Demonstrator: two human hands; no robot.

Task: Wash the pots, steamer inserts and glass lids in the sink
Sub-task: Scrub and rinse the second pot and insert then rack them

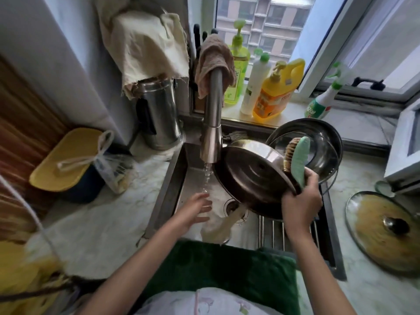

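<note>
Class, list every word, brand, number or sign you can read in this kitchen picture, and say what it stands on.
None can be read for certain.
Orange bottle: label print, too blurred to read.
Green pump bottle: dark marks, too blurred.
White bottle: small green print, too small.
Spray bottle: green label, white lettering, too blurred.

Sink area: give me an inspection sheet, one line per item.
Surface: pale marble counter around a steel sink; tap running.
Job's things: dark pot tilted over the sink; steel pot behind it; dirty glass lid on the counter at right.
Clutter: soap bottles on the sill, steel canister, yellow-lidded bin.
Hands: left hand open under the water; right hand with its grip on a green brush at the dark pot's rim.
Cables: nothing seen.
Surroundings: open window.
</note>
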